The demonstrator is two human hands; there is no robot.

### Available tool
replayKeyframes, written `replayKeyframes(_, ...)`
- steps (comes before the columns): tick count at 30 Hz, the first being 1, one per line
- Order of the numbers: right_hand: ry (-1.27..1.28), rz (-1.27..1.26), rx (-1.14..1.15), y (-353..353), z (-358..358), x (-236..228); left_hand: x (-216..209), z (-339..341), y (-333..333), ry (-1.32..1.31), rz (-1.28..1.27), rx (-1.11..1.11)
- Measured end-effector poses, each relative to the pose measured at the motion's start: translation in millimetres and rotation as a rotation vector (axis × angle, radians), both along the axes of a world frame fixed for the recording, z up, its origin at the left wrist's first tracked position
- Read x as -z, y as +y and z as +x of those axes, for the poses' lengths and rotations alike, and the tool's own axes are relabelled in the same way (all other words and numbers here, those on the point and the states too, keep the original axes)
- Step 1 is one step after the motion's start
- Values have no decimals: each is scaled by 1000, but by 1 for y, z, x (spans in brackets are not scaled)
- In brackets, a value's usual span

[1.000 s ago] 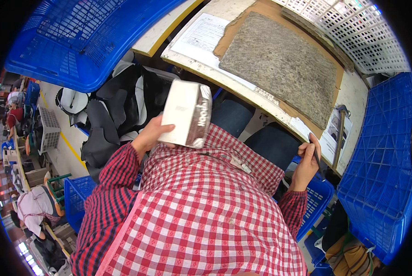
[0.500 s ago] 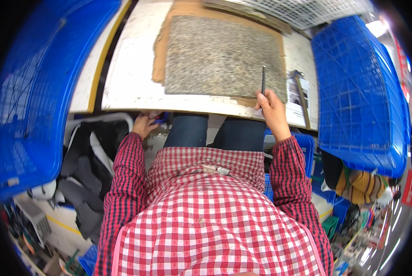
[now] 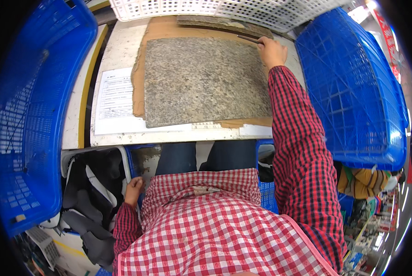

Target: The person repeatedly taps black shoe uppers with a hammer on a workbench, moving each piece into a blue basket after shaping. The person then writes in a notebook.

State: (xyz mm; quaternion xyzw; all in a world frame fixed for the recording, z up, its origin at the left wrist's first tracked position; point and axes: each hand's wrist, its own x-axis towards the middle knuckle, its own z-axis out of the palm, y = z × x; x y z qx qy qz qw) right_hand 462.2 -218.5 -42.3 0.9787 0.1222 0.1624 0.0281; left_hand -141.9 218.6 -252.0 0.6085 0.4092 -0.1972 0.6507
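My right hand [image 3: 273,52] reaches over the far right corner of a speckled grey-brown board [image 3: 206,80]. Its fingers are closed on a thin dark stick like a pen [image 3: 249,39], which points left above the board's far edge. Under the board lies a torn sheet of brown cardboard [image 3: 139,87] on the white table [image 3: 155,139]. Down beside my lap, next to a bin of dark cloth pieces [image 3: 95,184], my left hand [image 3: 133,189] has its fingers curled. Whatever it may hold is hidden.
A white perforated basket [image 3: 215,8] stands at the table's far side, behind a strip of board [image 3: 219,23]. Large blue crates flank me, one at left [image 3: 31,124] and one at right [image 3: 353,92]. A printed sheet [image 3: 114,96] lies left of the cardboard.
My right hand has moved from the board's near right edge to its far corner, turning the stick sideways. My left hand has drawn back from the table edge toward my lap. The view has shifted.
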Motion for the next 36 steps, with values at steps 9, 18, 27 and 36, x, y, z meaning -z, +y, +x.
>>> replayKeyframes(9, 192, -244, -431, -40, 103, 98, -23, -87, -5, -5, 376, 149)
replayKeyframes(18, -110, -55, -421, -8, -23, 19, -9, -98, -13, -243, 266, 28)
replayKeyframes(27, 285, -7, -734, 129, -174, -7, 20, -134, -42, 83, -60, -271)
replayKeyframes(36, 444, -109, -757, 193, -249, -40, 136, -169, -70, -264, -662, -1125)
